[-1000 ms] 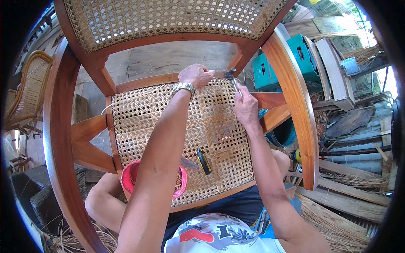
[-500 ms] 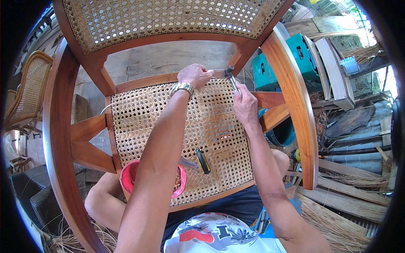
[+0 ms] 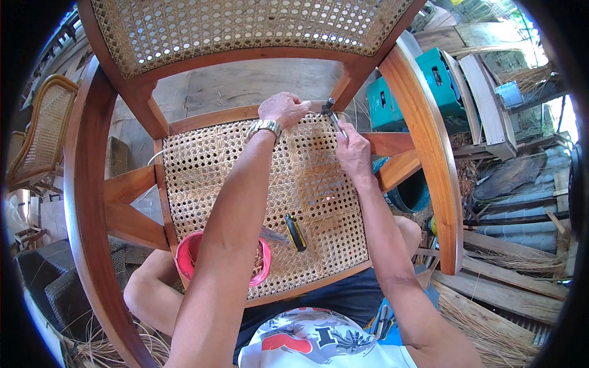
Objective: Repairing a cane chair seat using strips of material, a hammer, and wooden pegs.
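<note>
My right hand [image 3: 354, 153] is wrapped round the handle of a small hammer [image 3: 329, 108]. The hammer's dark head is over the back rail of a wooden chair, at the right rear of its woven cane seat [image 3: 245, 165]. Just left of the head, my left hand [image 3: 284, 108] rests at that rail, fingers closed. What they pinch, if anything, is hidden. A metal-banded watch [image 3: 264, 127] circles my left wrist. On the seat lies a yellow-and-black handled tool [image 3: 296, 233]. Partly behind my left forearm stands a pink container [image 3: 265, 264] with small brown bits inside.
Wooden armrests [image 3: 423, 141] flank the seat on both sides, and the cane backrest [image 3: 257, 30] rises behind it. Green crates [image 3: 437, 86] stand beyond the right armrest. Cane strands [image 3: 478, 325] and planks lie at the lower right. Another cane chair [image 3: 46, 132] is at far left.
The hammer head has shifted slightly left and down toward my left fingers. My right hand has moved a little left with it. My left hand is nearly still.
</note>
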Tool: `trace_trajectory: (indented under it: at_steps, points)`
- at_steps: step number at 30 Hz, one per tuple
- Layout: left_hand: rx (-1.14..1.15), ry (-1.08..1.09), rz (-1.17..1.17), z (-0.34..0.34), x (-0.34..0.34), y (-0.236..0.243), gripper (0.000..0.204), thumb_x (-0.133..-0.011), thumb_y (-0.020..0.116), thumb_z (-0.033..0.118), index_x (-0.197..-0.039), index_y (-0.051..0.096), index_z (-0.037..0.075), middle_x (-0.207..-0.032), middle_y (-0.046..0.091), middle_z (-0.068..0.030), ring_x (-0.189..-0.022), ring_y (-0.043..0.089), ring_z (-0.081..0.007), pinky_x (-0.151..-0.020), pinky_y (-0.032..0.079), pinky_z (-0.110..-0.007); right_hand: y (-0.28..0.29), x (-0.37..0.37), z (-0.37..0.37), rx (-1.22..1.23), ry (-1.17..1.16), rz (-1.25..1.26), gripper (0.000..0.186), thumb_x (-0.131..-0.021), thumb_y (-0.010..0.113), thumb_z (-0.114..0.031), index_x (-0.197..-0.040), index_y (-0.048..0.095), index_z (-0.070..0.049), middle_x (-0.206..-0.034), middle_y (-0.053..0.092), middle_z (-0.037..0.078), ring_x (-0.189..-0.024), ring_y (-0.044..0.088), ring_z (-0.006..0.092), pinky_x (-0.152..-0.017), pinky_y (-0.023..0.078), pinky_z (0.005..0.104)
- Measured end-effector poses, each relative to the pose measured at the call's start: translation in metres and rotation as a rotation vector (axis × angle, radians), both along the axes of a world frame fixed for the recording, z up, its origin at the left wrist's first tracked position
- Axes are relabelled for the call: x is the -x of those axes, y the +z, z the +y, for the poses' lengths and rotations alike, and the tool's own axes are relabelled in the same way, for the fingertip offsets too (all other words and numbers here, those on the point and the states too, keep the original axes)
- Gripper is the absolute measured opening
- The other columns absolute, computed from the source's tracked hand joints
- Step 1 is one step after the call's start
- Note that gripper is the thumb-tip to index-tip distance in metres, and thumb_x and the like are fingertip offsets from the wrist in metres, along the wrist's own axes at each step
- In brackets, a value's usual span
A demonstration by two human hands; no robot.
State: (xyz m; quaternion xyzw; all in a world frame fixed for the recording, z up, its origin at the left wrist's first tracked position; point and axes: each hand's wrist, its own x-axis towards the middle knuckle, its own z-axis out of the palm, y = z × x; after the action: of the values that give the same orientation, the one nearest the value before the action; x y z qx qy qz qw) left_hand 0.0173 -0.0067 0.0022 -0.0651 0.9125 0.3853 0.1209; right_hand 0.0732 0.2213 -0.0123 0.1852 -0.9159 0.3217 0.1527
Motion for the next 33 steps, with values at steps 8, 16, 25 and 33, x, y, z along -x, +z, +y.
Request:
trace_trajectory:
  at_steps: [8,16,25,33]
  points:
    - [0.050,0.066,-0.042,0.004,0.003,0.009,0.064,-0.086,0.063,0.069,-0.123,0.071,0.018,-0.119,0.073,-0.0084,-0.115,0.067,-0.0260,-0.099,0.049,-0.041,0.029,-0.082,0.022,0.154,-0.219,-0.578,0.036,-0.094,0.067,-0.024,-0.121,0.052,-0.004,-0.084,0.068,0.013,-0.075,0.065,0.0205,-0.073,0.053,0.0383]
    - [0.430,0.080,0.072,0.034,0.017,0.014,0.078,-0.076,0.072,0.073,-0.124,0.068,0.012,-0.131,0.066,-0.0135,-0.125,0.060,-0.0304,-0.110,0.038,-0.053,0.037,-0.133,0.060,-0.043,0.118,-0.651,0.026,-0.096,0.067,-0.025,-0.106,0.061,-0.002,-0.086,0.071,0.022,-0.082,0.071,0.0404,-0.074,0.054,0.0484]
    - [0.125,0.082,-0.118,0.040,0.048,-0.003,0.063,-0.054,0.091,0.055,-0.101,0.076,0.016,-0.102,0.076,-0.0044,-0.100,0.069,-0.0212,-0.092,0.050,-0.039,0.025,-0.126,0.062,-0.144,0.199,-0.521,0.025,-0.097,0.063,-0.029,-0.104,0.060,-0.005,-0.073,0.068,0.019,-0.070,0.069,0.0423,-0.066,0.053,0.0537]
    - [-0.031,0.029,-0.043,-0.009,0.048,-0.012,0.040,-0.064,0.093,0.029,-0.096,0.078,0.010,-0.096,0.076,-0.0058,-0.092,0.070,-0.0178,-0.085,0.056,-0.032,0.037,-0.120,0.064,-0.136,0.168,-0.616,0.031,-0.094,0.064,-0.032,-0.107,0.059,-0.005,-0.079,0.070,0.021,-0.080,0.070,0.0438,-0.076,0.054,0.0543]
